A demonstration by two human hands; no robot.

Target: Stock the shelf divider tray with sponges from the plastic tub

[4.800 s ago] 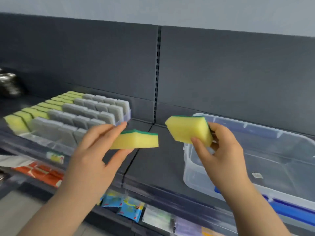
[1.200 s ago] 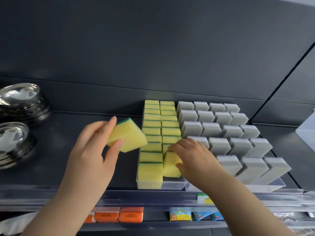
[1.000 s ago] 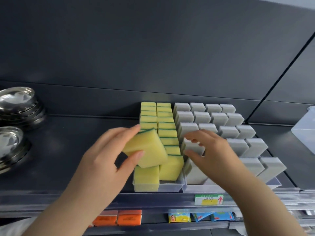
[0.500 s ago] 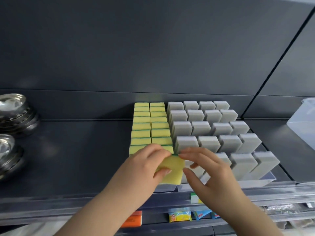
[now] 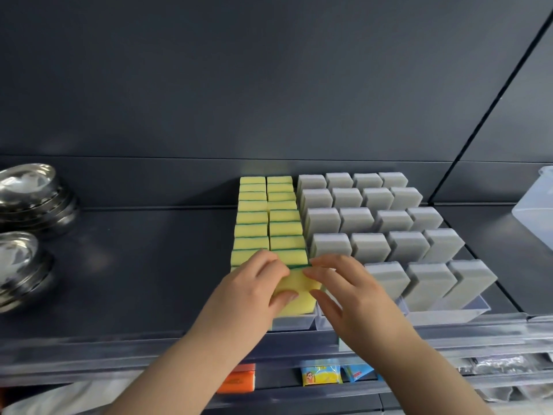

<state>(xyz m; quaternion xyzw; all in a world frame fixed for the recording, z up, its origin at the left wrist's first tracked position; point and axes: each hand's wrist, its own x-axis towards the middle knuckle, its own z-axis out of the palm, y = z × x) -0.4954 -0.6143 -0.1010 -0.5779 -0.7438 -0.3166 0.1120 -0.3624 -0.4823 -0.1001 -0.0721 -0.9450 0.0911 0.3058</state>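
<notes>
A clear shelf divider tray (image 5: 443, 317) sits on the dark shelf. It holds two rows of yellow sponges (image 5: 269, 223) with green backs and several rows of grey sponges (image 5: 389, 223). At the front end of the yellow rows stands one yellow sponge (image 5: 299, 290). My left hand (image 5: 254, 289) pinches it, fingers on its top and thumb on its front face. My right hand (image 5: 350, 292) lies beside it with straight fingers touching its top right edge. The hands hide the front of the left yellow row. A corner of the plastic tub (image 5: 535, 214) shows at the right edge.
Stacked steel bowls (image 5: 27, 190) and another bowl stack (image 5: 18, 265) stand at the shelf's left end. A clear price rail (image 5: 119, 351) runs along the shelf's front edge. Below it lie orange packs (image 5: 239, 381) and small colourful packets (image 5: 320, 374).
My left hand has carried its yellow sponge rightward and down to the front of the yellow rows. My right hand let go of its placed sponge and now touches this one.
</notes>
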